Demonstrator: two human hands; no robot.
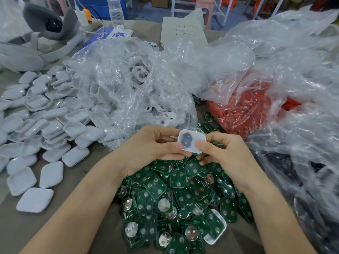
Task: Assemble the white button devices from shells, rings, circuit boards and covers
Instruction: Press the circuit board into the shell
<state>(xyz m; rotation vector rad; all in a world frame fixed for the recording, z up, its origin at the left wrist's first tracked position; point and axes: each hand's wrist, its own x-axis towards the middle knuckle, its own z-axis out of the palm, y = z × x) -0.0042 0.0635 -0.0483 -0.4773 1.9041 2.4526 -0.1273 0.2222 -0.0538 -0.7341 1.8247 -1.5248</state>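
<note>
Left hand (152, 147) and right hand (226, 154) each hold a closed pinch grip on one white shell (197, 143), dark insert (186, 140) showing, above the circuit boards (179, 197) heaped on the counter (9, 235); judged risk: uneven thumb pressure could unseat the insert or drop the shell.
</note>
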